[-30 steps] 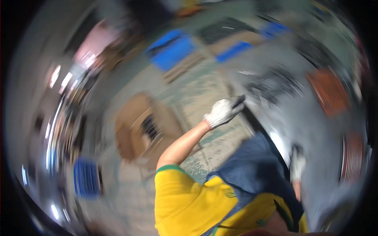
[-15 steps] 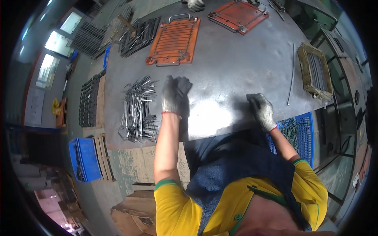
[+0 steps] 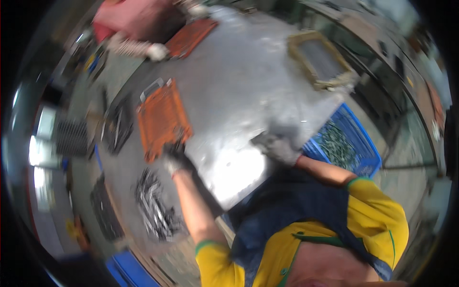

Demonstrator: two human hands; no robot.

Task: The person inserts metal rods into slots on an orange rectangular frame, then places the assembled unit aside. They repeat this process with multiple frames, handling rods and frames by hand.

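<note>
A: Hands?
B: Left hand [image 3: 175, 159], gloved, at the near end of the orange plate [image 3: 163, 117]. Touching or just over it, can't tell. Finger spread unreadable, motion blur.
A: Right?
B: Right hand [image 3: 278, 149], gloved, over or on the metal surface [image 3: 229, 71] by its near edge. Can't tell how open, or whether it holds anything.
A: Pose?
B: Left forearm [image 3: 195, 205] reaching forward, angled left. Right forearm [image 3: 327, 172] crossing inward, fingers pointing left.
A: Plate?
B: On the surface, front-left, beyond the metal strip pile [image 3: 155, 205].
A: Unclear bits?
B: Left fingertips dark, smeared against the plate. Glare whites out surface between arms. Co-worker [image 3: 138, 21] cut off at top.
</note>
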